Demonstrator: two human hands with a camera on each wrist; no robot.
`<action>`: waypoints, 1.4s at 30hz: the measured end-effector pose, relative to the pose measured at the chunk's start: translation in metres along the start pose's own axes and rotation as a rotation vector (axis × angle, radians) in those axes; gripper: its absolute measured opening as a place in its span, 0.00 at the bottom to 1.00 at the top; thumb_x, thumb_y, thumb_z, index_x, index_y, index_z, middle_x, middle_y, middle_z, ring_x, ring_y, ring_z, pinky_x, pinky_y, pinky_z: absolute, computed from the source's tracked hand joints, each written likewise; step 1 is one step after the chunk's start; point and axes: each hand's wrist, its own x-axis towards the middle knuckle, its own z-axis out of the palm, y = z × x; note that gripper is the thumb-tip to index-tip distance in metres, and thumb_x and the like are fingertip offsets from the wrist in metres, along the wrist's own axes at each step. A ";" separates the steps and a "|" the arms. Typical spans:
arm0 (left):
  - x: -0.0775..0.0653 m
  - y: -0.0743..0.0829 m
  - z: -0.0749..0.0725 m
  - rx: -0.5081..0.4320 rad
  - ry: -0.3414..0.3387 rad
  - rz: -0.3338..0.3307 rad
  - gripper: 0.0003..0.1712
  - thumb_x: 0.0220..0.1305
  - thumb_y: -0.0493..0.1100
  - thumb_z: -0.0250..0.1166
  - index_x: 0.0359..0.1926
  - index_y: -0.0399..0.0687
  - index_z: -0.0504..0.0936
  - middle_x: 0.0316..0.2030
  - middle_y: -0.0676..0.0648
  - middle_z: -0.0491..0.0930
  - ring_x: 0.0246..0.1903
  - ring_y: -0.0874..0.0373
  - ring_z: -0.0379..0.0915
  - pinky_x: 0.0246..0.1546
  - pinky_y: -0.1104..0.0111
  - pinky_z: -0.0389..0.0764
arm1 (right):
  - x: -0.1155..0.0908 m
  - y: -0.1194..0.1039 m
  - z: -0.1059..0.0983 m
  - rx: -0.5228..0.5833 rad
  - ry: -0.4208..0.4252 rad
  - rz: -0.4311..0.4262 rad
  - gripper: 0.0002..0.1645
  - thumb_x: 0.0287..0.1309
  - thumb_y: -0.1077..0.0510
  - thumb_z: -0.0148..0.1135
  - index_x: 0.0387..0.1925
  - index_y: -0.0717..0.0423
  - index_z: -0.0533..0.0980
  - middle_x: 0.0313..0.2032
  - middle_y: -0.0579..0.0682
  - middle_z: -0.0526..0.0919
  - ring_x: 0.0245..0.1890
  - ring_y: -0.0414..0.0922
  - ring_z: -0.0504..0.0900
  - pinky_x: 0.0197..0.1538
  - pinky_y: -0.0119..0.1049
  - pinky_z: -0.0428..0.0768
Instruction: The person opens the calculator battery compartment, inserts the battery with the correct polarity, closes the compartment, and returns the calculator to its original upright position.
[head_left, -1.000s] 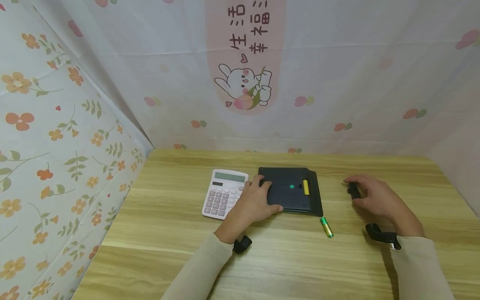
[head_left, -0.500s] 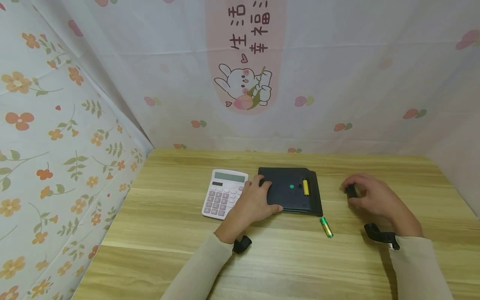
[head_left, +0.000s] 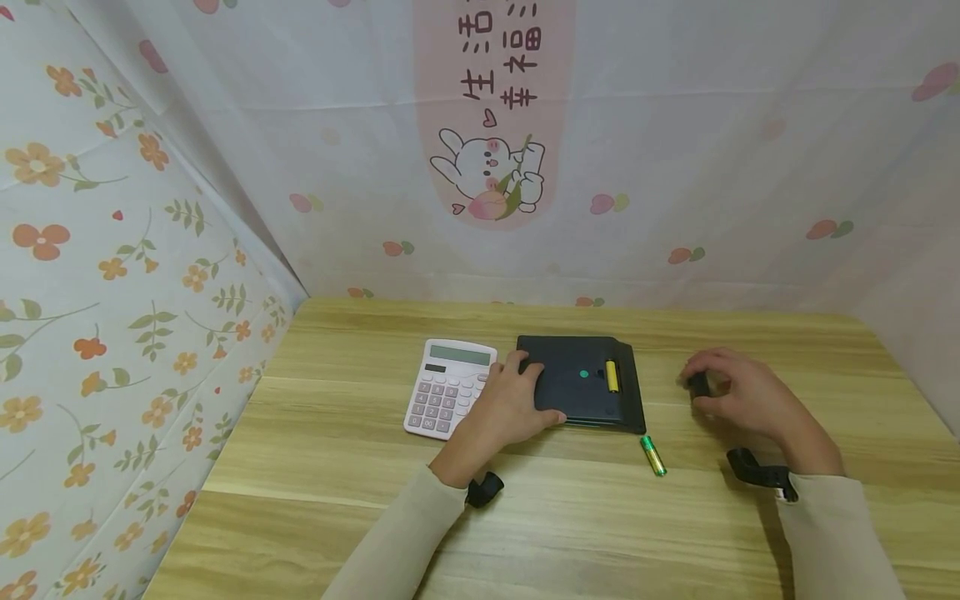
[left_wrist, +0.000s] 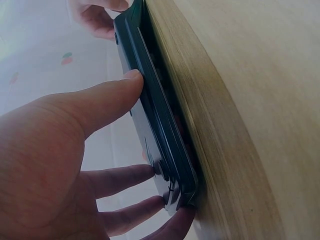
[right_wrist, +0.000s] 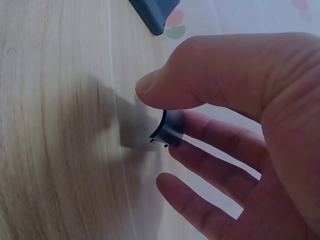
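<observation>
A flat black device [head_left: 558, 379] lies with its back up on the table. Its battery slot holds a yellow battery [head_left: 612, 376]. My left hand [head_left: 510, 402] holds the device at its left end; in the left wrist view the thumb [left_wrist: 112, 97] touches one long edge and the fingers reach the end corner. Off to the right of the device, my right hand [head_left: 750, 392] pinches a small curved black battery cover [right_wrist: 171, 129] between thumb and fingers, above the tabletop. A green and gold battery [head_left: 653, 456] lies loose near the device's front right corner.
A white calculator [head_left: 438, 400] lies face up at the left, partly hidden by my left hand. Behind the wooden table [head_left: 600, 533] hangs a printed cloth [head_left: 675, 167], and a floral cloth [head_left: 135, 333] covers the left side.
My right hand has shifted slightly left with the battery cover, and the cover has turned a little in the fingers. The left hand, device and batteries stay where they were.
</observation>
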 end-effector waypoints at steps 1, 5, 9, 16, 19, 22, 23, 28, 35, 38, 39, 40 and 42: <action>0.000 0.000 0.000 -0.001 0.000 0.000 0.49 0.66 0.64 0.79 0.78 0.44 0.76 0.81 0.38 0.63 0.72 0.36 0.68 0.68 0.52 0.78 | 0.000 -0.001 0.000 -0.003 0.004 0.000 0.23 0.53 0.66 0.85 0.51 0.57 0.86 0.60 0.65 0.83 0.57 0.67 0.83 0.53 0.65 0.83; 0.001 -0.001 0.001 -0.005 0.001 0.002 0.48 0.66 0.64 0.79 0.78 0.43 0.76 0.81 0.37 0.63 0.72 0.36 0.67 0.68 0.50 0.78 | 0.000 -0.004 0.000 -0.005 0.011 -0.001 0.23 0.54 0.66 0.84 0.51 0.57 0.86 0.60 0.64 0.84 0.56 0.66 0.84 0.53 0.63 0.84; 0.001 -0.002 0.002 -0.006 0.006 0.006 0.48 0.66 0.64 0.79 0.78 0.43 0.77 0.81 0.37 0.63 0.72 0.35 0.68 0.68 0.50 0.78 | 0.001 -0.006 0.000 0.003 0.009 -0.002 0.23 0.54 0.66 0.84 0.52 0.58 0.86 0.60 0.64 0.83 0.55 0.66 0.84 0.53 0.64 0.84; 0.001 -0.003 0.003 -0.005 0.008 0.012 0.48 0.66 0.64 0.78 0.78 0.43 0.76 0.81 0.37 0.63 0.72 0.35 0.68 0.68 0.50 0.78 | 0.003 -0.012 0.000 -0.005 0.019 -0.010 0.22 0.54 0.66 0.84 0.51 0.58 0.86 0.60 0.64 0.83 0.55 0.66 0.84 0.53 0.65 0.84; 0.001 -0.003 0.003 -0.004 0.006 0.012 0.48 0.67 0.64 0.78 0.78 0.43 0.76 0.81 0.37 0.63 0.72 0.35 0.68 0.68 0.50 0.78 | 0.003 -0.015 -0.001 0.006 0.011 -0.006 0.22 0.54 0.67 0.83 0.52 0.59 0.86 0.61 0.65 0.82 0.56 0.67 0.83 0.53 0.67 0.83; 0.000 -0.003 0.002 0.005 0.009 0.011 0.48 0.66 0.65 0.79 0.78 0.44 0.77 0.81 0.38 0.63 0.71 0.35 0.68 0.67 0.51 0.79 | 0.003 -0.019 -0.001 0.005 0.004 0.003 0.22 0.55 0.67 0.82 0.52 0.59 0.86 0.62 0.64 0.82 0.57 0.67 0.83 0.54 0.67 0.83; 0.000 -0.003 0.002 0.005 0.009 0.010 0.48 0.66 0.65 0.79 0.78 0.44 0.77 0.81 0.38 0.63 0.71 0.35 0.68 0.67 0.51 0.79 | 0.003 -0.019 -0.001 0.008 0.000 0.004 0.22 0.56 0.67 0.82 0.53 0.59 0.86 0.62 0.64 0.82 0.57 0.67 0.83 0.54 0.67 0.83; 0.000 -0.002 0.001 0.002 0.011 0.008 0.48 0.65 0.64 0.79 0.77 0.44 0.77 0.80 0.38 0.64 0.71 0.35 0.68 0.67 0.51 0.79 | 0.004 -0.023 -0.002 0.008 -0.004 -0.012 0.22 0.56 0.66 0.82 0.53 0.59 0.86 0.63 0.66 0.81 0.57 0.69 0.83 0.55 0.68 0.83; 0.000 -0.001 0.001 0.004 -0.003 0.003 0.48 0.67 0.64 0.78 0.78 0.44 0.76 0.81 0.38 0.62 0.73 0.36 0.67 0.68 0.50 0.78 | 0.007 -0.031 -0.001 0.025 -0.019 -0.009 0.23 0.57 0.67 0.81 0.54 0.61 0.85 0.65 0.67 0.79 0.59 0.70 0.82 0.57 0.70 0.82; 0.000 -0.001 0.002 0.001 -0.002 0.003 0.48 0.67 0.64 0.78 0.78 0.44 0.76 0.81 0.38 0.62 0.73 0.36 0.67 0.68 0.50 0.78 | 0.008 -0.034 -0.001 0.035 -0.028 -0.006 0.23 0.58 0.67 0.80 0.55 0.61 0.85 0.66 0.67 0.78 0.59 0.70 0.82 0.57 0.70 0.82; 0.001 -0.001 0.002 -0.001 -0.002 0.003 0.48 0.67 0.64 0.78 0.78 0.44 0.76 0.81 0.38 0.62 0.73 0.36 0.67 0.68 0.50 0.78 | 0.009 -0.035 -0.001 0.042 -0.031 -0.008 0.23 0.59 0.66 0.80 0.56 0.60 0.85 0.66 0.67 0.78 0.60 0.71 0.82 0.58 0.71 0.81; 0.001 -0.002 0.002 -0.002 -0.002 0.004 0.48 0.67 0.64 0.78 0.79 0.44 0.76 0.81 0.38 0.62 0.73 0.36 0.67 0.68 0.50 0.78 | 0.009 -0.036 0.000 0.046 -0.033 -0.010 0.23 0.59 0.67 0.80 0.56 0.60 0.85 0.67 0.68 0.78 0.60 0.71 0.81 0.58 0.71 0.81; 0.001 -0.002 0.002 -0.001 -0.001 0.004 0.48 0.67 0.64 0.78 0.79 0.44 0.76 0.81 0.38 0.62 0.73 0.36 0.67 0.68 0.51 0.78 | 0.011 -0.038 0.001 0.043 -0.026 -0.024 0.22 0.59 0.67 0.81 0.55 0.60 0.85 0.66 0.68 0.78 0.60 0.71 0.81 0.57 0.71 0.81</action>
